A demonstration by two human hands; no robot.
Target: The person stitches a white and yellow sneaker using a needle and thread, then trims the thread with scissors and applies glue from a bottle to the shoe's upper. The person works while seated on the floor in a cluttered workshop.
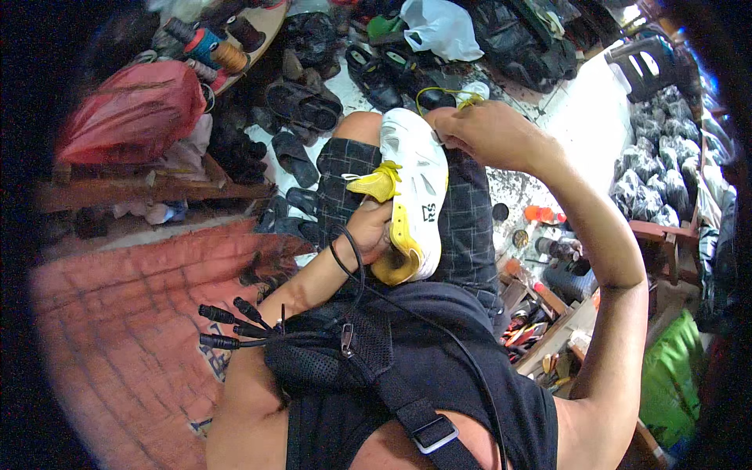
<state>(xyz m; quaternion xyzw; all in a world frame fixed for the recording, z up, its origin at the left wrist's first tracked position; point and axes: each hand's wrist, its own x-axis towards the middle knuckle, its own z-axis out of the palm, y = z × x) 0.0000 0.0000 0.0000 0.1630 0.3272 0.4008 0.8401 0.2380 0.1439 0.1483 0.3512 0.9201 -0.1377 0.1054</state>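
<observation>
A white and yellow sneaker (415, 180) lies across my lap, toe pointing away from me, with its yellow tongue (374, 184) folded out to the left. My left hand (370, 231) grips it at the foot opening; some of its fingers are hidden by the shoe. Close to the right edge of the toe, my right hand (493, 135) is closed in a pinch. What sits between those fingertips is too small to make out. A thin yellow cord (421, 95) curves near that hand, and behind it a second white and yellow shoe (476, 92) shows in part.
Dark sandals (304, 106) and black shoes (376, 74) lie on the floor ahead. Thread spools (230, 56) and a red bag (133, 113) are at far left. Bottles (560, 249) and a tool box (533, 329) stand at right. A black cable (439, 325) crosses my body.
</observation>
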